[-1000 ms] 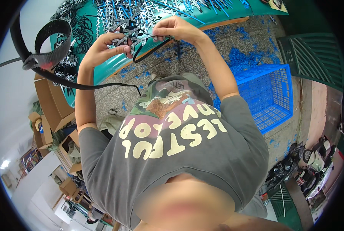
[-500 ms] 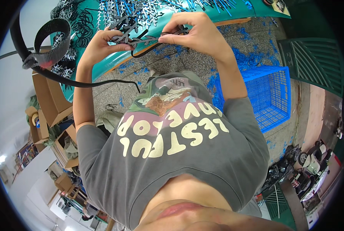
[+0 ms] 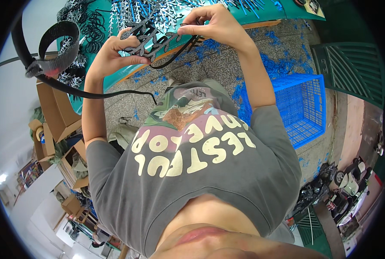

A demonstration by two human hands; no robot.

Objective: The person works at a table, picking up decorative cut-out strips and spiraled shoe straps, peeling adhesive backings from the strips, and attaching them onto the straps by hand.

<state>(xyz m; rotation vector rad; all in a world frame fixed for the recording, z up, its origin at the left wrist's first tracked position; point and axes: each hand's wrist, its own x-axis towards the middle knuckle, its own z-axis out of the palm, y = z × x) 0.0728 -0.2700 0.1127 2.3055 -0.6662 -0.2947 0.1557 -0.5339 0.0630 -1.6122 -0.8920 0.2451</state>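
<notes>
Held up over the table's near edge is a black-and-grey leaf-shaped strip (image 3: 163, 43), stretched between my two hands. My left hand (image 3: 117, 55) has closed round its left end, the thumb lying along the lower side. At the other end my right hand (image 3: 216, 26) pinches it between thumb and fingers. A thin black band (image 3: 171, 61) sags in a curve beneath the strip. Many similar leafy strips (image 3: 162, 14), with blue stems among them, lie on the green table (image 3: 244, 15) just beyond my hands.
Black loops (image 3: 93, 32) are heaped at the table's left. A blue plastic crate (image 3: 302, 112) sits on the floor to the right, near blue scraps (image 3: 281, 62). Open cardboard boxes (image 3: 56, 108) stand on the left. A black strap (image 3: 102, 94) hangs close at the upper left.
My right hand has risen slightly. The leafy strip now shows broader, its leaves spread apart, and more of the black band hangs below it. The left hand stays nearly in place.
</notes>
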